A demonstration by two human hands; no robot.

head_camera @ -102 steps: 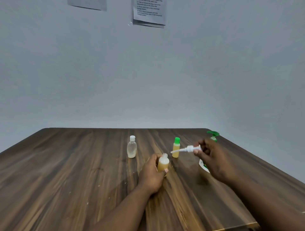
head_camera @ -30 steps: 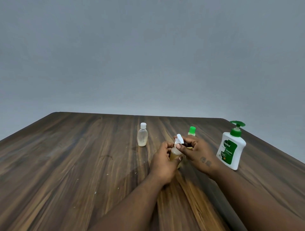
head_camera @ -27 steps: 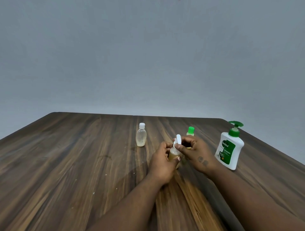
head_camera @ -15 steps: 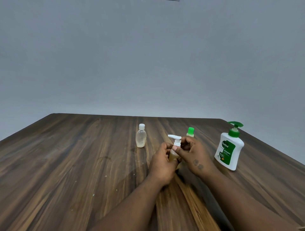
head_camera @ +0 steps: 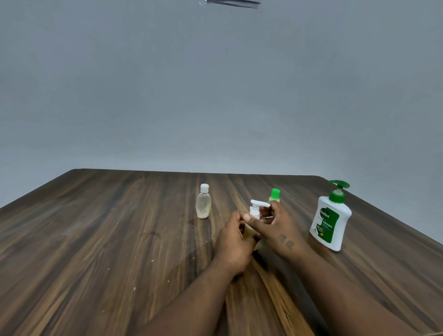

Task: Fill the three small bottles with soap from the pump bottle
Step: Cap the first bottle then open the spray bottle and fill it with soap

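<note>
My left hand (head_camera: 236, 244) wraps around a small bottle of amber soap (head_camera: 249, 233), mostly hidden by my fingers. My right hand (head_camera: 275, 226) pinches the white pump cap (head_camera: 256, 208) sitting upright on that bottle's neck. A small clear bottle with a white cap (head_camera: 203, 201) stands farther back to the left, nearly empty. Behind my right hand a small bottle with a green cap (head_camera: 274, 195) shows only its top. The white pump bottle with a green pump (head_camera: 332, 219) stands at the right.
Everything rests on a dark wooden table (head_camera: 107, 239) against a plain grey wall. The table's right edge runs close behind the pump bottle. Papers (head_camera: 230, 2) hang on the wall at the top of the view.
The white pump cap went from lying sideways in my right hand to standing upright on the small bottle. My right fingers have shifted around it. The other bottles have stayed put.
</note>
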